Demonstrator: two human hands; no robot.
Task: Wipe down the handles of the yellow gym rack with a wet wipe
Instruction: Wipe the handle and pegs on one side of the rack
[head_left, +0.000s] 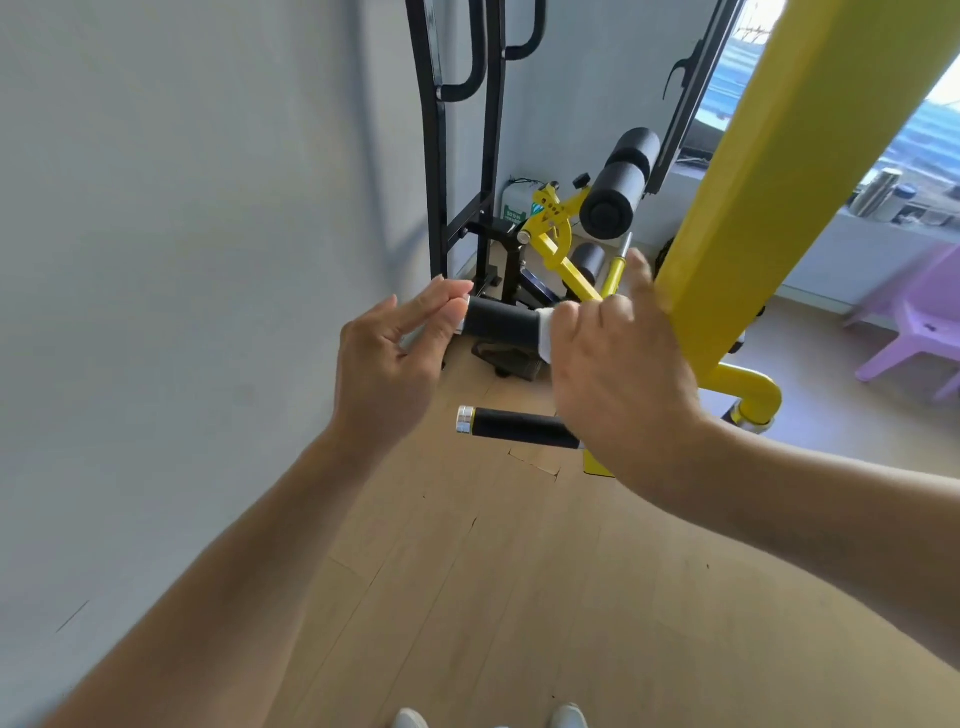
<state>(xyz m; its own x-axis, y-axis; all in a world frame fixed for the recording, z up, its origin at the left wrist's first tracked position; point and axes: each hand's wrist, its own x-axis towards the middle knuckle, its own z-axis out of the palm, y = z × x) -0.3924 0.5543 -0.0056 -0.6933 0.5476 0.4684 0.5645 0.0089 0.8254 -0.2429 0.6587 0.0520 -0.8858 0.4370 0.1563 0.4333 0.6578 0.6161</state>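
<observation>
Beside the thick yellow steel rack post (769, 171), upper black foam-grip handle with chrome end cap (501, 325) sticks out leftward. Right hand (618, 374) is clenched around a white wet wipe (546, 335) wrapped on the handle's inner end. Left hand (389, 358), fingers straight and loosely apart, touches the chrome cap end. Lower matching black handle (519, 427) sits below, untouched. Purple plastic chair (919, 322) far right, light wood floor (519, 597).

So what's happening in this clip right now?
A person is wiping the upper black handle of the yellow gym rack. The right hand grips a white wet wipe around the handle's inner end, while the left hand rests straight fingers at its chrome-capped tip. The lower handle is not being touched.
</observation>
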